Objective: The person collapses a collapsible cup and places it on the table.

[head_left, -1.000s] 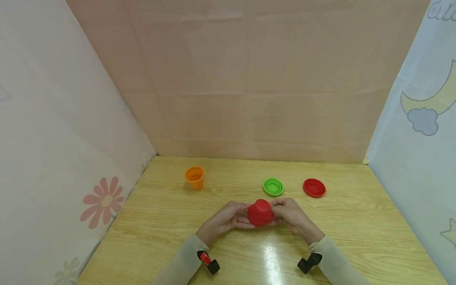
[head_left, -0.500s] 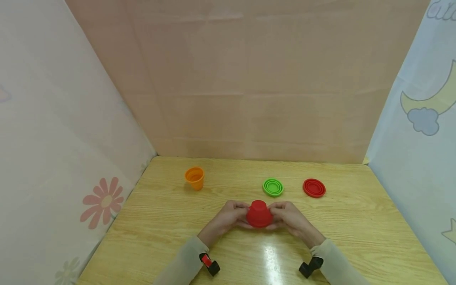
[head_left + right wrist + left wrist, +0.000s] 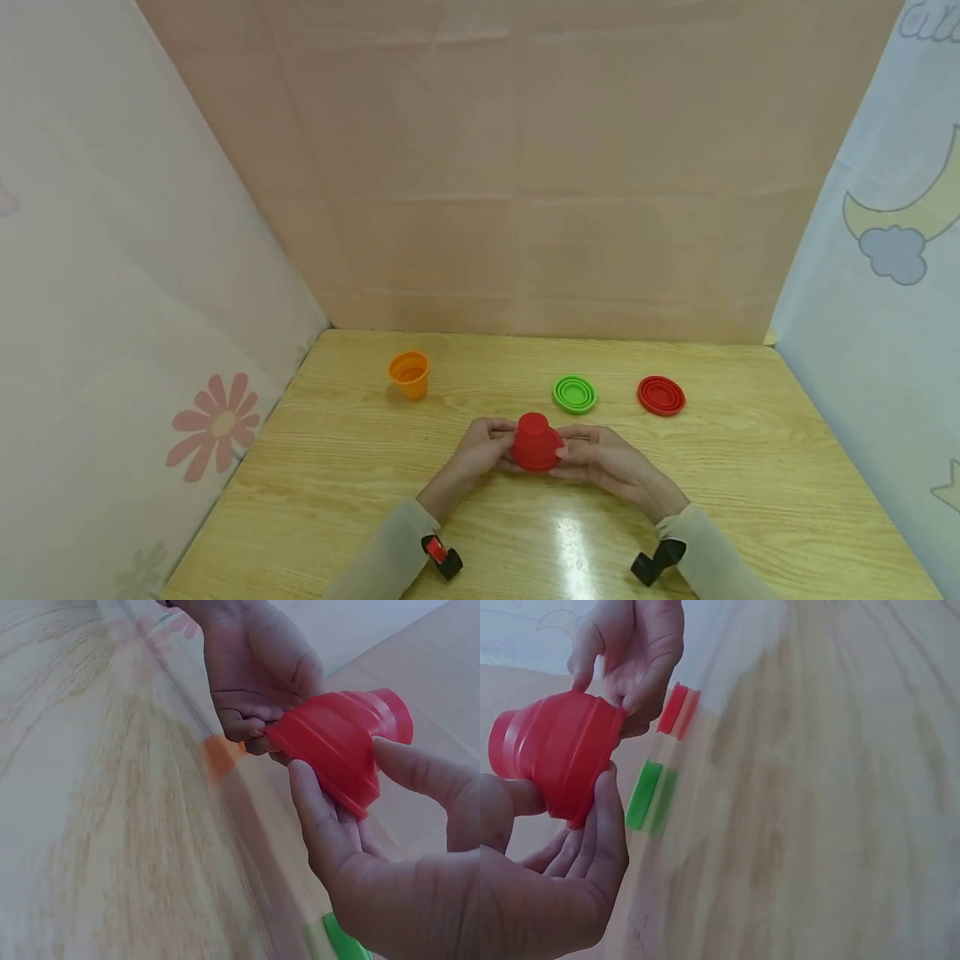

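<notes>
Both hands hold a red collapsible cup (image 3: 535, 450), partly extended in stepped rings, its narrow base facing up and its rim down. My left hand (image 3: 478, 454) grips its left side, with thumb on the wall and fingers under the rim, as the left wrist view shows. On the other side my right hand (image 3: 615, 467) pinches the wall and rim between thumb and fingers. In the right wrist view the cup (image 3: 337, 742) is tilted, held above the table. The cup's inside is hidden.
At the back left of the wooden table (image 3: 315, 467) stands an extended orange cup (image 3: 409, 375). Flattened green (image 3: 575, 395) and red (image 3: 662, 396) collapsible cups lie beyond the hands, centre and right. Fabric walls enclose the table at the back and sides.
The red cup has shifted slightly left, and its narrow base stands out more from the wider rings. My right fingers have moved a little left along with it. Cups on the table stay put.
</notes>
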Demonstrator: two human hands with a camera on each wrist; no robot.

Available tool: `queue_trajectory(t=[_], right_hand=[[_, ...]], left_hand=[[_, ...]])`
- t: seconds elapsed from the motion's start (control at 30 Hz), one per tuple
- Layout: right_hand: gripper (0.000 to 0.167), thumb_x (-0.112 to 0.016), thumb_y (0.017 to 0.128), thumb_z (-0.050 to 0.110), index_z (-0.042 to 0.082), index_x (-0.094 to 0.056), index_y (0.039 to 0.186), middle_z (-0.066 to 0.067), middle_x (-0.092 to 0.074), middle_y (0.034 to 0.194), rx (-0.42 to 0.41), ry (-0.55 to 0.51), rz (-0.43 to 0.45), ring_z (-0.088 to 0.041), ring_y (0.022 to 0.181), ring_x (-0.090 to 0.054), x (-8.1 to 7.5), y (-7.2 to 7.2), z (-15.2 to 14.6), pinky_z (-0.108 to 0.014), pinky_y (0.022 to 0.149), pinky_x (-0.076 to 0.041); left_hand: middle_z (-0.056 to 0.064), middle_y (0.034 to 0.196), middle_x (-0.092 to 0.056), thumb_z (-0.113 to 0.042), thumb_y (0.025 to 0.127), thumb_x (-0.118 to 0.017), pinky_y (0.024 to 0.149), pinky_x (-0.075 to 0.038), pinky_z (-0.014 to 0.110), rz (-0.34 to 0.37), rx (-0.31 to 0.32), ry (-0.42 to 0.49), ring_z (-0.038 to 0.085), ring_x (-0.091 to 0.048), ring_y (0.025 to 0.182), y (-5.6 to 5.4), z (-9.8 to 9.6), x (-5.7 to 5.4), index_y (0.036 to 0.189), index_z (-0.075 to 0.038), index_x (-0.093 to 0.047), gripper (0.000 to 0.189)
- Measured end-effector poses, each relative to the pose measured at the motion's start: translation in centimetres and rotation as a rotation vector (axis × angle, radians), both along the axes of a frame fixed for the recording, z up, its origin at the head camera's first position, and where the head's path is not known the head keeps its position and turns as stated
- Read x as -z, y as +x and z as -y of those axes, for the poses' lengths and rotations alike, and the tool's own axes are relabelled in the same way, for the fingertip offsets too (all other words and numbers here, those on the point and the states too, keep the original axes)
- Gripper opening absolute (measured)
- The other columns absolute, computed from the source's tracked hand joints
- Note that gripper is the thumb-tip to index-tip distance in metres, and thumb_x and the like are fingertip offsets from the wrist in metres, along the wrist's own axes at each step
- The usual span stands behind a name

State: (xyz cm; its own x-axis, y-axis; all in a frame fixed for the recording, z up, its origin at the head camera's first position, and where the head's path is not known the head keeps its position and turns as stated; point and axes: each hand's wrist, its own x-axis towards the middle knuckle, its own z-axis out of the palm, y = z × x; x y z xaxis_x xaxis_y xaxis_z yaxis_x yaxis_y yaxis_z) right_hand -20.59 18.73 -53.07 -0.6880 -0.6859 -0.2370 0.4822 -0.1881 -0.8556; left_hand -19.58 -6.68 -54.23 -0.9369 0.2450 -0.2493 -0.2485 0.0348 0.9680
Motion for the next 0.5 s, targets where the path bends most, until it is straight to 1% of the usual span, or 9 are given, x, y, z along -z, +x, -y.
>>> queue_trajectory(t=[0.13, 0.17, 0.27, 0.37, 0.43, 0.5], right_hand=[[0.027, -0.062, 0.101, -0.001, 0.001, -0.058, 0.127, -0.005, -0.076, 0.117, 0.045, 0.059, -0.017, -0.020, 0.108, -0.075, 0.3, 0.1, 0.5, -0.040, 0.097, -0.064], [0.028, -0.064, 0.100, -0.001, 0.000, -0.058, 0.127, -0.006, -0.076, 0.116, 0.060, 0.078, -0.021, -0.020, 0.106, -0.075, 0.4, 0.2, 0.7, -0.039, 0.096, -0.064], [0.029, -0.064, 0.099, 0.000, -0.002, -0.055, 0.127, -0.005, -0.074, 0.114, 0.090, 0.129, -0.049, -0.019, 0.102, -0.075, 0.6, 0.3, 1.0, -0.038, 0.092, -0.065], [0.032, -0.064, 0.099, 0.001, -0.006, -0.055, 0.129, -0.004, -0.074, 0.112, 0.116, 0.167, -0.088, -0.019, 0.101, -0.075, 0.7, 0.5, 1.1, -0.037, 0.090, -0.066], [0.035, -0.064, 0.099, 0.002, -0.008, -0.055, 0.131, -0.002, -0.074, 0.111, 0.130, 0.184, -0.117, -0.018, 0.100, -0.075, 0.6, 0.5, 1.0, -0.037, 0.090, -0.066], [0.036, -0.064, 0.099, 0.003, -0.009, -0.057, 0.132, 0.000, -0.075, 0.109, 0.145, 0.193, -0.134, -0.017, 0.100, -0.075, 0.6, 0.6, 0.9, -0.035, 0.088, -0.066]], left_hand=[[0.023, 0.108, -0.078, -0.008, 0.106, -0.059, 0.067, -0.067, 0.033, -0.033, -0.057, -0.041, 0.013, -0.073, 0.072, 0.3, -0.5, -0.1, 0.125, 0.009, -0.068, 0.028], [0.022, 0.108, -0.079, -0.011, 0.106, -0.059, 0.067, -0.067, 0.034, -0.044, -0.065, -0.053, 0.013, -0.073, 0.074, 0.4, -0.7, 0.0, 0.125, 0.008, -0.069, 0.028], [0.018, 0.106, -0.079, -0.020, 0.108, -0.060, 0.069, -0.067, 0.033, -0.041, -0.076, -0.060, 0.014, -0.073, 0.075, 0.5, -0.9, -0.1, 0.124, 0.005, -0.071, 0.032], [0.017, 0.107, -0.079, -0.025, 0.108, -0.059, 0.073, -0.068, 0.034, -0.024, -0.046, -0.022, 0.014, -0.073, 0.075, 0.5, -0.7, 0.0, 0.125, 0.004, -0.071, 0.035], [0.017, 0.115, -0.078, -0.023, 0.107, -0.060, 0.078, -0.068, 0.035, 0.005, 0.000, 0.037, 0.015, -0.074, 0.079, 0.5, -0.4, -0.1, 0.129, 0.004, -0.070, 0.035], [0.018, 0.125, -0.074, -0.019, 0.106, -0.061, 0.084, -0.067, 0.035, 0.027, 0.061, 0.094, 0.016, -0.074, 0.088, 0.5, -0.1, -0.2, 0.134, 0.004, -0.066, 0.037]])
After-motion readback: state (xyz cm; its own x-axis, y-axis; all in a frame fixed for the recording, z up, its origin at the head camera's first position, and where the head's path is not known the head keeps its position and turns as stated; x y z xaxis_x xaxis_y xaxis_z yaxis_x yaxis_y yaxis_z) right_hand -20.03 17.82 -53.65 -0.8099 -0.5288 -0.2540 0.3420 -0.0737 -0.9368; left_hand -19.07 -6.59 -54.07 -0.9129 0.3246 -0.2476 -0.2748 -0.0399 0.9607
